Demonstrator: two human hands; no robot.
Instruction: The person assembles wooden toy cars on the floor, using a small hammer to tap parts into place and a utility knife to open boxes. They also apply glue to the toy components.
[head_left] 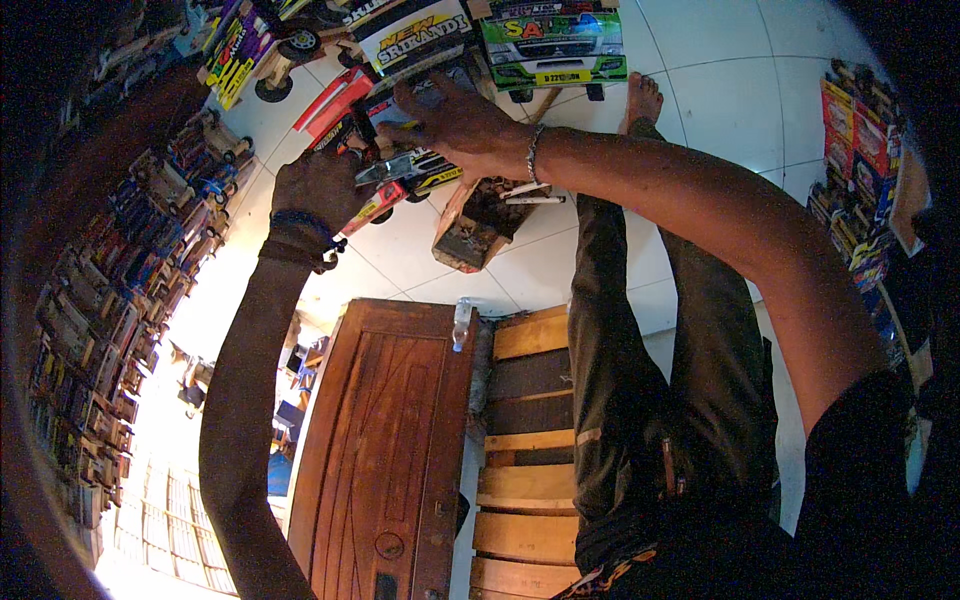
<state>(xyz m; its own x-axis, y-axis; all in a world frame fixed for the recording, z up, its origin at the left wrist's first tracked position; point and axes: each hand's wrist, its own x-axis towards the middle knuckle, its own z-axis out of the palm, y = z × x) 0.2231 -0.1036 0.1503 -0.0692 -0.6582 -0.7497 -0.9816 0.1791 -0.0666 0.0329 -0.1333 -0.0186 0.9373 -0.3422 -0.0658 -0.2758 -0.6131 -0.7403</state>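
My left hand is closed round the side of a small red and black toy truck, its fingers partly in shadow. From the right, my right hand reaches over with its fingers bent against the truck's upper part. A clear or silvery piece shows between the two hands; what it is I cannot make out. Just beyond stand a black, yellow and white toy truck and a green one. Below my right wrist lies an open box with white sticks on it.
Rows of toy trucks line the left side, and more toy trucks stand at the right. A carved brown wooden door, a small clear bottle and wooden slats lie nearer. My legs stretch over white floor tiles.
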